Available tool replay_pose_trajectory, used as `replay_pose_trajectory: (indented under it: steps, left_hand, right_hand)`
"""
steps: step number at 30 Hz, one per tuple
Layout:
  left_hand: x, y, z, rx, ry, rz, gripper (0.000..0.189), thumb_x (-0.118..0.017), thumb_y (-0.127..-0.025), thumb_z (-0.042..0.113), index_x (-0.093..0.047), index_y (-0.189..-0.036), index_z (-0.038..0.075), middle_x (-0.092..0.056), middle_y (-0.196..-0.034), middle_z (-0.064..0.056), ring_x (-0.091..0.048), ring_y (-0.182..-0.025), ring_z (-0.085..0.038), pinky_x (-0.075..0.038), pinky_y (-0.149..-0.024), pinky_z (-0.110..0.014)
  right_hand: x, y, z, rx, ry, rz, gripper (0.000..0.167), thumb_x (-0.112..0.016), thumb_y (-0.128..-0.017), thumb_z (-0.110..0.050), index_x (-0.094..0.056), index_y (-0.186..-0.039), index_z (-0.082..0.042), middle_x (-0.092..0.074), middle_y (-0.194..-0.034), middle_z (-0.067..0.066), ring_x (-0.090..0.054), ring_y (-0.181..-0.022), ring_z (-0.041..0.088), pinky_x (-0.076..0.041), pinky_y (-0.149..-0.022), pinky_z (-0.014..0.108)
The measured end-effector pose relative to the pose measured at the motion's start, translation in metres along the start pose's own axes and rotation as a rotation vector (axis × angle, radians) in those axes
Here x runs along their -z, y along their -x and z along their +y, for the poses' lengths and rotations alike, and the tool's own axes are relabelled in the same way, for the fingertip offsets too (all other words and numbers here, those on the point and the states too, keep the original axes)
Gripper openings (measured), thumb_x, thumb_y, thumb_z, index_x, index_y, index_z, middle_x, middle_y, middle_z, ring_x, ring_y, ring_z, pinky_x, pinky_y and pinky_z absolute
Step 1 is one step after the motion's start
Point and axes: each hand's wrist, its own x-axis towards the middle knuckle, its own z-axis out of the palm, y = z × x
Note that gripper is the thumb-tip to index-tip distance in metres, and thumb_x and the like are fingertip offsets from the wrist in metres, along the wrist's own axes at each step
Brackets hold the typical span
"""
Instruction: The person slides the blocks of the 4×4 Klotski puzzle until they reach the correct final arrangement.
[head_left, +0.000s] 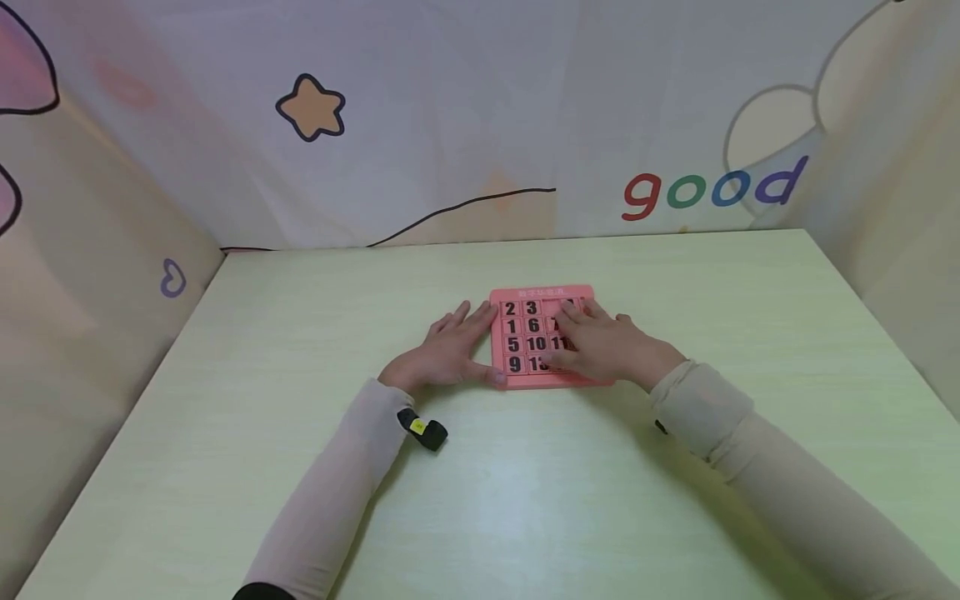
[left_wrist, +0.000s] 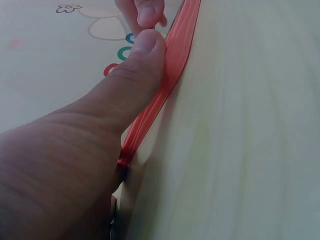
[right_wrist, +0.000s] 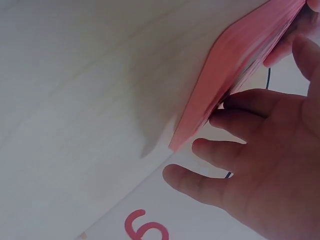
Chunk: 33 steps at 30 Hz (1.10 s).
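Observation:
A pink number sliding puzzle (head_left: 522, 335) lies on the table, with black digits on its square tiles and a gap in the top row. My left hand (head_left: 444, 350) rests along its left side, fingers spread toward the top corner and thumb at the near left corner. Seen from the left wrist, that thumb (left_wrist: 135, 70) lies straight against the puzzle's near edge. Over the right-hand columns reaches my right hand (head_left: 603, 342), its fingers extended, with fingertips on the tiles near the gap. It hides several tiles. In the right wrist view the other fingers (right_wrist: 220, 152) are spread beside the pink frame.
The pale green table (head_left: 465, 500) extends around the puzzle on every side. A printed cloth backdrop (head_left: 465, 108) with a star and the word "good" stands behind it, and side panels flank it. A black strap (head_left: 422, 429) sits at the left wrist.

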Motion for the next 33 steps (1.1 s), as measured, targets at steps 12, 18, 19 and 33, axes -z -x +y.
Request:
replay_pose_trajectory:
  steps: [12, 18, 19, 33]
  left_hand:
    - [0.001, 0.001, -0.001, -0.001, -0.015, -0.002, 0.116, -0.072, -0.083, 0.066, -0.002, -0.164, 0.021, 0.004, -0.168, 0.005, 0.015, -0.152, -0.020, 0.007, -0.121, -0.040]
    - [0.000, 0.000, -0.002, -0.003, -0.013, -0.005, 0.116, -0.072, -0.082, 0.066, -0.002, -0.164, 0.022, 0.003, -0.169, 0.006, 0.016, -0.152, -0.020, 0.007, -0.121, -0.040]
    - [0.000, 0.000, -0.001, -0.002, -0.011, -0.004, 0.116, -0.072, -0.082, 0.066, -0.003, -0.164, 0.022, 0.003, -0.169, 0.006, 0.016, -0.152, -0.019, 0.008, -0.121, -0.040]
    - [0.001, 0.001, 0.001, -0.003, -0.019, -0.002, 0.116, -0.071, -0.083, 0.065, -0.002, -0.164, 0.019, 0.003, -0.169, 0.003, 0.015, -0.152, -0.021, 0.008, -0.121, -0.040]
  right_hand:
    - [0.001, -0.010, -0.011, 0.044, -0.016, 0.032, 0.081, -0.051, -0.102, -0.052, -0.026, -0.158, 0.001, -0.017, -0.165, 0.021, -0.007, -0.150, 0.047, -0.016, -0.111, 0.074]
    - [0.000, -0.021, -0.029, 0.101, 0.012, 0.014, 0.081, -0.044, -0.103, -0.056, -0.022, -0.160, -0.003, -0.014, -0.166, 0.017, -0.005, -0.151, 0.044, -0.015, -0.114, 0.070]
    - [0.001, -0.021, -0.031, 0.101, 0.017, 0.010, 0.081, -0.044, -0.103, -0.057, -0.021, -0.160, -0.004, -0.013, -0.167, 0.016, -0.005, -0.151, 0.043, -0.015, -0.114, 0.069]
    - [0.004, -0.010, -0.010, 0.035, -0.012, 0.014, 0.081, -0.048, -0.103, -0.055, -0.025, -0.159, 0.000, -0.016, -0.165, 0.020, -0.007, -0.150, 0.046, -0.016, -0.111, 0.073]
